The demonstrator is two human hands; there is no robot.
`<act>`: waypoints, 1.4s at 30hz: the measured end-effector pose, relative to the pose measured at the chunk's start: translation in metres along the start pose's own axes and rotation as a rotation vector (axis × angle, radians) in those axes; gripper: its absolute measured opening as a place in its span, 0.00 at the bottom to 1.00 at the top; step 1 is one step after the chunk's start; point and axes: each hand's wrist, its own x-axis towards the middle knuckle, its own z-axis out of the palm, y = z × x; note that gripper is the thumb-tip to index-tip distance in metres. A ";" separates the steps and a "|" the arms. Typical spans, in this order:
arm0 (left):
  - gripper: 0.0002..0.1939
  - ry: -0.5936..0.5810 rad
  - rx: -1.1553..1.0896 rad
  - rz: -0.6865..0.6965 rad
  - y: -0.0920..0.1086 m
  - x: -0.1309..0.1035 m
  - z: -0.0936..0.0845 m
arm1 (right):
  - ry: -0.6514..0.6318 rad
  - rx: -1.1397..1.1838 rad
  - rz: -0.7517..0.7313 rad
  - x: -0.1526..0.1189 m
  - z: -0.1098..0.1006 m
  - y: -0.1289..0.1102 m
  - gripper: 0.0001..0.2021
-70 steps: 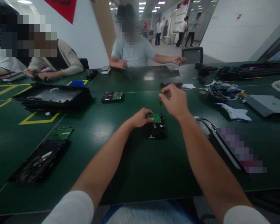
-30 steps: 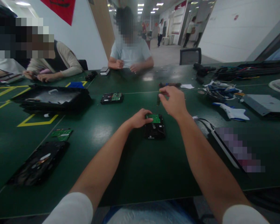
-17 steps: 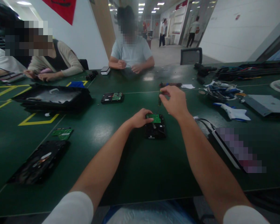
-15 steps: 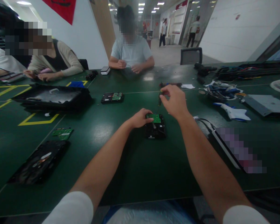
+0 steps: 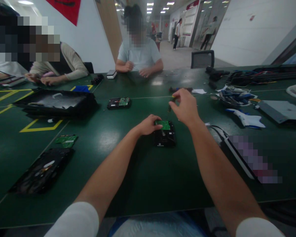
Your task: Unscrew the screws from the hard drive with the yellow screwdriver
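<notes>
A black hard drive (image 5: 164, 138) with a green circuit board (image 5: 165, 125) at its far end lies flat on the dark green table (image 5: 138, 171). My left hand (image 5: 150, 125) grips the drive's far left edge, thumb on the board and fingers over the far side. Above and just beyond the board's right side, my right hand (image 5: 185, 104) pinches a small screwdriver (image 5: 170, 106) upright, its thin shaft pointing down toward the board. Whether the tip touches the board is too small to tell.
Another hard drive (image 5: 118, 103) lies farther left. A black tray (image 5: 56, 103), a loose board (image 5: 66, 141) and an opened drive (image 5: 43, 171) are at left. Right are bundled cables (image 5: 236, 96), a glove (image 5: 248, 119) and a metal case (image 5: 282, 110). A person (image 5: 139, 54) sits opposite.
My right fingers have shifted slightly on the screwdriver's handle, and its yellow top shows more. My left hand and the drive have stayed in place.
</notes>
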 end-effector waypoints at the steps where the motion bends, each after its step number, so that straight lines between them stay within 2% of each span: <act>1: 0.27 -0.001 0.001 -0.001 0.000 0.000 0.000 | 0.002 0.008 0.010 0.000 0.000 0.000 0.12; 5: 0.27 0.001 -0.002 -0.012 0.000 0.000 0.000 | -0.027 0.007 -0.028 -0.001 -0.001 -0.002 0.09; 8: 0.27 0.005 -0.006 -0.009 0.001 0.000 0.000 | -0.033 -0.031 -0.053 -0.001 -0.002 -0.003 0.11; 14: 0.26 -0.005 -0.015 -0.013 0.002 -0.001 -0.001 | 0.013 -0.020 0.024 0.000 -0.001 -0.001 0.10; 20: 0.26 -0.002 -0.014 -0.026 0.001 -0.001 -0.001 | -0.028 -0.047 -0.043 -0.001 -0.004 -0.005 0.09; 26: 0.27 -0.008 -0.007 -0.005 0.000 0.000 0.000 | 0.014 -0.007 0.024 0.000 0.000 0.000 0.08; 32: 0.27 -0.006 -0.009 -0.003 0.000 0.000 -0.001 | -0.021 -0.033 -0.049 0.000 -0.002 -0.002 0.08; 38: 0.27 -0.011 -0.006 -0.009 0.002 -0.001 -0.002 | 0.035 -0.020 0.030 0.000 -0.001 0.000 0.07; 42: 0.27 -0.004 -0.005 -0.016 0.002 -0.001 -0.001 | -0.004 -0.018 -0.026 0.000 -0.001 0.000 0.07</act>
